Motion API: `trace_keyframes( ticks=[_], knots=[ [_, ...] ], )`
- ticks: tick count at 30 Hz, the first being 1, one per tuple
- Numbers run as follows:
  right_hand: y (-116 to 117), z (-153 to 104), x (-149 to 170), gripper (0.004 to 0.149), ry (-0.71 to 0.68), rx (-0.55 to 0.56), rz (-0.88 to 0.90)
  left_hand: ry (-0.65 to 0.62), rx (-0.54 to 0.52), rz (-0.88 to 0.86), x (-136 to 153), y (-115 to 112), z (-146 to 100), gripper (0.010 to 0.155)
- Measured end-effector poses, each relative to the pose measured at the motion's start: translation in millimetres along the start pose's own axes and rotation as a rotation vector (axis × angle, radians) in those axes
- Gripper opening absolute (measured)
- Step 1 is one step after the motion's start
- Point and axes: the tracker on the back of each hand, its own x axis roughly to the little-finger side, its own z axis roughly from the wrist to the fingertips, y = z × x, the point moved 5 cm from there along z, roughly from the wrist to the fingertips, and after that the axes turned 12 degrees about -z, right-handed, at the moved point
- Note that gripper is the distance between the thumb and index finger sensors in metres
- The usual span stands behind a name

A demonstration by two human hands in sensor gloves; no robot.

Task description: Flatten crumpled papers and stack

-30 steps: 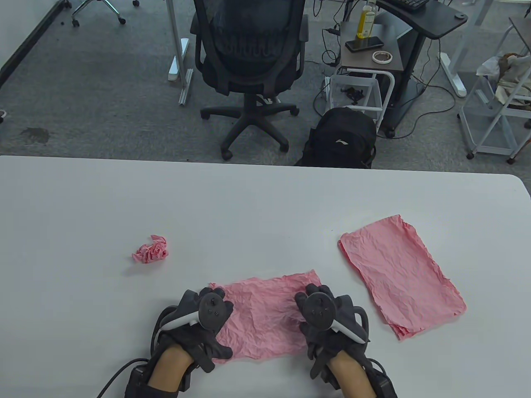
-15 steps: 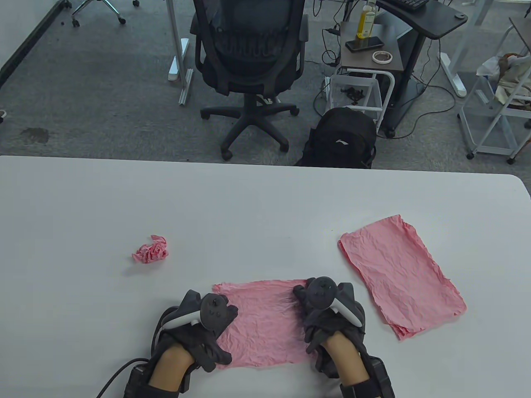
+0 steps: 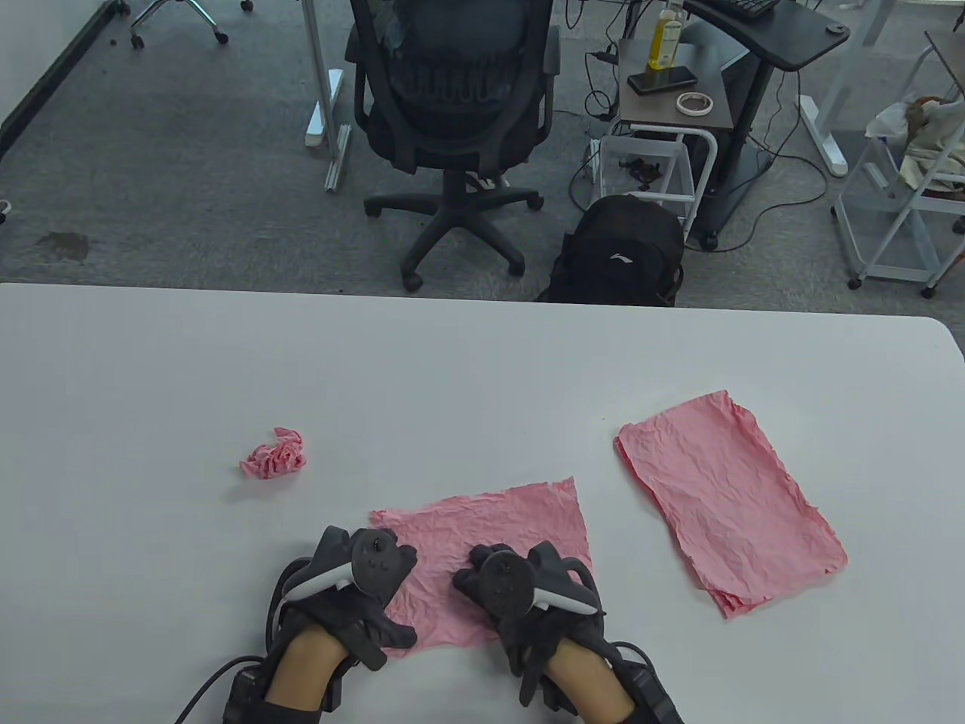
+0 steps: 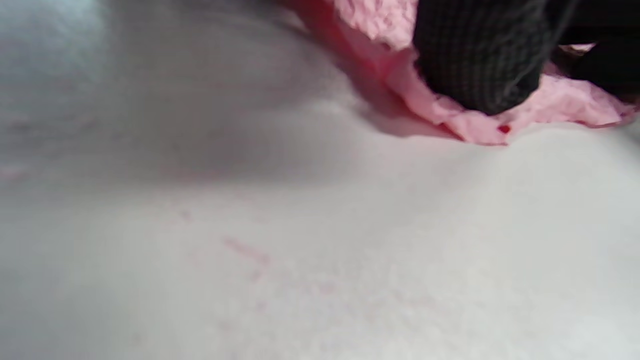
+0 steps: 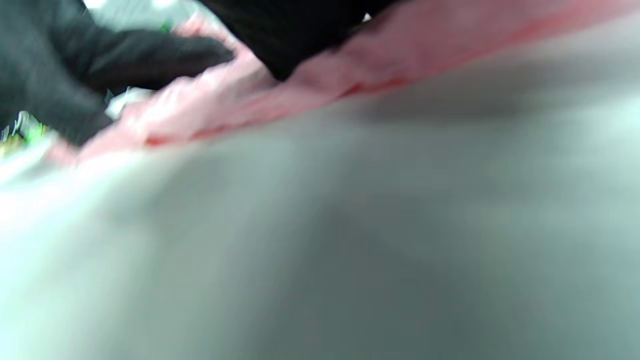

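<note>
A wrinkled pink paper sheet (image 3: pixel 497 524) lies spread near the table's front edge. My left hand (image 3: pixel 362 584) rests on its left part; in the left wrist view a gloved fingertip (image 4: pixel 480 65) presses the sheet's edge (image 4: pixel 465 125). My right hand (image 3: pixel 520 596) rests on the sheet's lower middle; the right wrist view is blurred and shows gloved fingers (image 5: pixel 150 55) on pink paper (image 5: pixel 310 85). A stack of flattened pink sheets (image 3: pixel 727 498) lies to the right. A crumpled pink paper ball (image 3: pixel 275 455) sits to the left.
The white table (image 3: pixel 452 377) stretches wide behind the papers. Beyond its far edge stand an office chair (image 3: pixel 452 113), a black backpack (image 3: pixel 622 253) and a side cart (image 3: pixel 667 98) on the floor.
My right hand has slid left from the sheet's right edge to its lower middle. The sheet's right part now lies uncovered and flatter. My left hand has shifted slightly left.
</note>
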Motion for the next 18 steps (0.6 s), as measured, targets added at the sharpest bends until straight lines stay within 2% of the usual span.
trace_keyframes(
  ticks=[2, 6, 8, 12, 14, 16, 18],
  knots=[
    [-1.8, -8.7, 28.4, 0.064, 0.064, -0.026, 0.096, 0.005, 0.003, 0.013, -1.1, 0.5, 0.3, 0.102],
    [-4.5, -28.7, 75.4, 0.066, 0.256, -0.04, 0.147, 0.0, 0.005, 0.004, -0.7, 0.3, 0.5, 0.102],
    [-4.5, -32.5, 84.1, 0.066, 0.299, -0.049, 0.172, -0.002, 0.01, 0.008, -1.2, 0.4, 0.5, 0.103],
    [-6.7, -39.7, 94.3, 0.069, 0.406, -0.075, 0.098, -0.007, 0.027, 0.01, 0.6, -1.6, -1.3, 0.105],
    [-9.2, -43.0, 101.6, 0.066, 0.468, -0.018, 0.104, -0.009, 0.032, 0.008, 0.7, -1.6, -1.0, 0.106],
    [-19.9, -43.7, 102.3, 0.062, 0.432, 0.095, 0.058, -0.012, 0.035, 0.016, -0.1, -1.8, -1.3, 0.106],
    [-35.4, -50.2, 105.9, 0.063, 0.474, 0.219, 0.063, -0.019, 0.041, 0.014, 0.1, -1.9, -1.5, 0.106]
  ],
)
